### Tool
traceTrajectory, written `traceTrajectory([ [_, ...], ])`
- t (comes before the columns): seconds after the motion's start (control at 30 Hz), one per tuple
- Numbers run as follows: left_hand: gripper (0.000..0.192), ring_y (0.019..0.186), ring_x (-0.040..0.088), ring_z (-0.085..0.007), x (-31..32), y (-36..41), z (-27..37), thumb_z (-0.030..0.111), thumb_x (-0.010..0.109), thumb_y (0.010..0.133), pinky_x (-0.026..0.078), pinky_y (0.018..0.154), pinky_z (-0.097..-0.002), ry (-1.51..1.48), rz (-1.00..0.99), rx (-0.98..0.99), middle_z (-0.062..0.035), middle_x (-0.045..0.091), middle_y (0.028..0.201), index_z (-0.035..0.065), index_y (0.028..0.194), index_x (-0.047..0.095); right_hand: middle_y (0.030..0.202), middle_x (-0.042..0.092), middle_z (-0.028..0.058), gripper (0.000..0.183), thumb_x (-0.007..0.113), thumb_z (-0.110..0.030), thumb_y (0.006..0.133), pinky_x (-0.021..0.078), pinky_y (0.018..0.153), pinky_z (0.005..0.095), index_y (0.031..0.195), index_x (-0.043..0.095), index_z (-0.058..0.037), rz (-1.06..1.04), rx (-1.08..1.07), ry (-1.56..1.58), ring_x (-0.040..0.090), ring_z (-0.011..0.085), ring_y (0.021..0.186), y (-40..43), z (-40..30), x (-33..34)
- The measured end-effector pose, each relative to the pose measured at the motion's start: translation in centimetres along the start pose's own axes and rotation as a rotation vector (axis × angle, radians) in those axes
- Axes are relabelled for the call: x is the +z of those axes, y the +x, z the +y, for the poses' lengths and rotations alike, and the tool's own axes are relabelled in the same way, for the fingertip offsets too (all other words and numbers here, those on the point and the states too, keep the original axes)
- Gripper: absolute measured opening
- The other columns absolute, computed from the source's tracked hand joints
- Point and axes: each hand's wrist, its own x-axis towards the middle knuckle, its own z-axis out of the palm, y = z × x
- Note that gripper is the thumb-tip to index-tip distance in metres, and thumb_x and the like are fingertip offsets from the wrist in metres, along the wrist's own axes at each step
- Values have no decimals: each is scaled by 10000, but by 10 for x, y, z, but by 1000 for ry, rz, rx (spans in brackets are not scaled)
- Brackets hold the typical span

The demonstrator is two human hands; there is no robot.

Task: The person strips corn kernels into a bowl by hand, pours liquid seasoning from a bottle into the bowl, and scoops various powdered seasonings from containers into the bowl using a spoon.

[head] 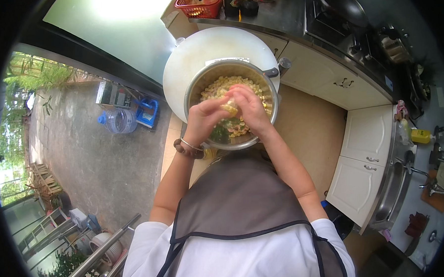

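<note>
Inside a round stainless steel bowl (pixel 190 88) lie yellow corn kernels (pixel 235 81), with chopped greens (pixel 222 133) at the side near me and pinkish bits among them. My left hand (pixel 208 117) and my right hand (pixel 248 106) meet above the bowl, fingers bent towards each other. Between them they hold a small clump of corn kernels (pixel 229 108). The fingers hide part of the clump and the middle of the bowl. The bowl stands on the near part of a round white board (pixel 188 68).
A dark-handled knife (pixel 271 72) lies on the board by the bowl's right rim. Further back, a counter holds a red plastic basket (pixel 201 9), bottles and a stove with a wok (pixel 344 10). White cabinets (pixel 314 72) and a sink (pixel 388 199) line the right.
</note>
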Motion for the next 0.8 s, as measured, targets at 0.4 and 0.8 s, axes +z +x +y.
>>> traceTrajectory([
  [0.4,338,873,574,-96,4,-3,1,96,591,844,464,762,-220,-326,-7,-73,-70,611,1008,-35,1150,532,1105,435,90,248,547,-214,875,443,776,245,1057,614,-59,-16,-209,-246,483,143,967,2,8,-1],
  [0.8,264,900,556,-95,12,-6,0,161,534,888,470,780,-239,-533,46,-227,-31,585,1028,15,1107,545,1012,433,89,338,508,-355,884,408,799,248,1009,636,-68,75,-331,-359,458,156,938,8,15,4],
])
